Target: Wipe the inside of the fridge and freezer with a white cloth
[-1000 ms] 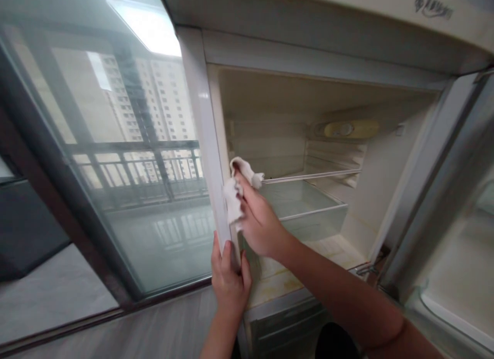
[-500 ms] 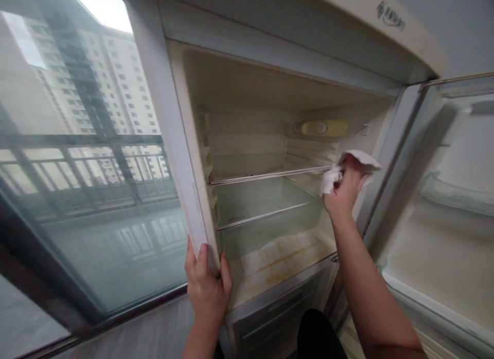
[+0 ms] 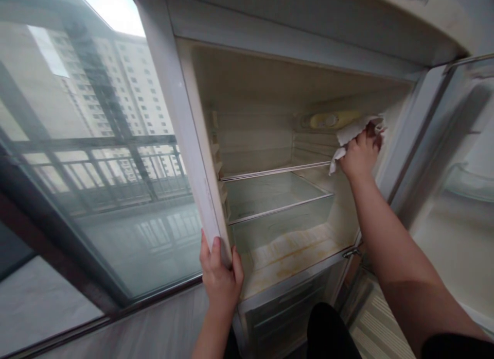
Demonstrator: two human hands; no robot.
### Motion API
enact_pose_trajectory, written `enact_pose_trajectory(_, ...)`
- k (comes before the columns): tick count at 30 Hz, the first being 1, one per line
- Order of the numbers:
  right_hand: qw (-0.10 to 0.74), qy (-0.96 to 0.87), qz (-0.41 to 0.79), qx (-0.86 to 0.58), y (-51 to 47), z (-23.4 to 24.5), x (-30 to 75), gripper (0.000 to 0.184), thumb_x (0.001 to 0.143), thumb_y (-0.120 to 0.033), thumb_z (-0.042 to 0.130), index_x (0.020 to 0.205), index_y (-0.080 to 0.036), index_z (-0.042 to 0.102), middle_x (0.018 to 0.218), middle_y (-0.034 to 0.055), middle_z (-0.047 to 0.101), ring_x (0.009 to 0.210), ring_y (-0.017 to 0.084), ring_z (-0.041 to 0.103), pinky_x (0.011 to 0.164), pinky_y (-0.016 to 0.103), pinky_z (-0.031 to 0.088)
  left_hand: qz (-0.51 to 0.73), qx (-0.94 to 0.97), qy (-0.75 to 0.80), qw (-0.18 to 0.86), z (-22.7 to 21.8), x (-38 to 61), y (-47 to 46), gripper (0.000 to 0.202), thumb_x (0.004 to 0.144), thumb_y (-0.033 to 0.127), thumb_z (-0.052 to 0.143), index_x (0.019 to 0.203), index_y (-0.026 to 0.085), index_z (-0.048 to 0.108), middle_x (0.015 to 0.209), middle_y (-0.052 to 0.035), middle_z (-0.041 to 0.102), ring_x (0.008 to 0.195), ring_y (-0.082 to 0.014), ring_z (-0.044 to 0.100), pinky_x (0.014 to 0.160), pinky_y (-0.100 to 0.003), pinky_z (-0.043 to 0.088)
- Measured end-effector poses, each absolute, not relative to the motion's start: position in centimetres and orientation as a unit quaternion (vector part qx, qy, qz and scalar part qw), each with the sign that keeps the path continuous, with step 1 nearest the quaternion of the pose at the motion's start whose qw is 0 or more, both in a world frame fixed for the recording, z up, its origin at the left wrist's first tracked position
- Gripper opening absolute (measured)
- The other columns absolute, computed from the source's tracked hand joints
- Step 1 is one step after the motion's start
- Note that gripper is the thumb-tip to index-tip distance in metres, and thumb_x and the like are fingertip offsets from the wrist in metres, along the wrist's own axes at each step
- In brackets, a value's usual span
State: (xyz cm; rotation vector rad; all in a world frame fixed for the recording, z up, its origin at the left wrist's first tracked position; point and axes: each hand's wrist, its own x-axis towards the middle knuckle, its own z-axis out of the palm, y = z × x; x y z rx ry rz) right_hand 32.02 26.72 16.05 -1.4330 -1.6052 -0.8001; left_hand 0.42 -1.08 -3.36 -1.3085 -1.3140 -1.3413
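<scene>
An open fridge [image 3: 293,45] stands before me, its inside bare and stained yellow on the floor. My left hand [image 3: 221,277] grips the lower part of the fridge's left side frame [image 3: 181,127], fingers wrapped round its edge. My right hand [image 3: 360,154] is raised against the inner right wall, high up beside the yellow thermostat dial [image 3: 328,120]. It presses a white cloth [image 3: 349,135] to that wall. Two glass shelves [image 3: 276,194] sit across the middle of the compartment.
The fridge door [image 3: 459,204] hangs open at the right. A large glass window [image 3: 88,158] with a dark frame fills the left, showing a balcony railing and tall buildings. Below the compartment is a closed lower drawer front [image 3: 285,312].
My right hand carried the cloth from the left frame across to the right inner wall, then moved it higher toward the dial. My left hand kept its hold on the frame.
</scene>
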Motion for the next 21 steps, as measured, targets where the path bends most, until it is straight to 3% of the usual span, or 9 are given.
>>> enact_pose_trajectory(4,0.394,-0.655,-0.299,-0.571,26.4,14.7,32.3,0.038,0.095,-0.018,0.049,0.123,-0.005,0.071,0.146,0.0270,0.047,0.139,0.036,0.033,0.115,0.052,0.022,-0.534,-0.523,-0.520,0.414,-3.2,0.5,-1.1,0.095,0.086,0.008,0.073,0.163,0.022,0.020,0.162,-0.0253,0.035,0.152,-0.0327,0.037,0.113,-0.048,0.046)
enact_pose_trajectory(9,0.348,-0.650,-0.288,-0.611,25.6,10.9,32.1,0.038,0.092,-0.022,0.053,0.120,-0.003,0.070,0.141,0.0261,0.051,0.131,0.037,0.042,0.113,0.051,0.032,-0.530,-0.526,-0.518,0.417,-3.0,0.5,-1.2,0.095,0.086,0.008,0.073,0.163,0.022,0.019,0.161,-0.0253,0.037,0.153,-0.0322,0.037,0.113,-0.048,0.046)
enact_pose_trajectory(12,0.367,-0.657,-0.266,-0.602,25.6,9.2,31.6,0.043,0.087,-0.017,0.053,0.126,-0.005,0.067,0.137,0.0266,0.053,0.129,0.036,0.044,0.111,0.052,0.034,-0.531,-0.522,-0.522,0.415,-3.0,0.6,-1.2,0.093,0.086,0.008,0.073,0.163,0.020,0.021,0.161,-0.0262,0.036,0.152,-0.0320,0.037,0.112,-0.047,0.047)
enact_pose_trajectory(16,0.429,-0.679,-0.243,-0.545,25.6,8.3,30.2,0.064,0.076,-0.013,0.052,0.140,-0.009,0.055,0.148,0.0233,0.045,0.138,0.036,0.037,0.112,0.054,0.034,-0.532,-0.518,-0.520,0.423,-3.0,0.7,-1.2,0.092,0.086,0.007,0.072,0.162,0.019,0.022,0.160,-0.0265,0.038,0.152,-0.0312,0.038,0.113,-0.046,0.046)
enact_pose_trajectory(21,0.471,-0.713,-0.199,-0.480,24.5,8.1,26.6,0.055,0.081,-0.013,0.046,0.134,-0.006,0.060,0.125,0.0222,0.056,0.122,0.036,0.047,0.111,0.054,0.036,-0.536,-0.510,-0.525,0.420,-3.2,0.7,-1.0,0.092,0.086,0.008,0.072,0.162,0.020,0.022,0.161,-0.0252,0.037,0.151,-0.0320,0.039,0.114,-0.047,0.046)
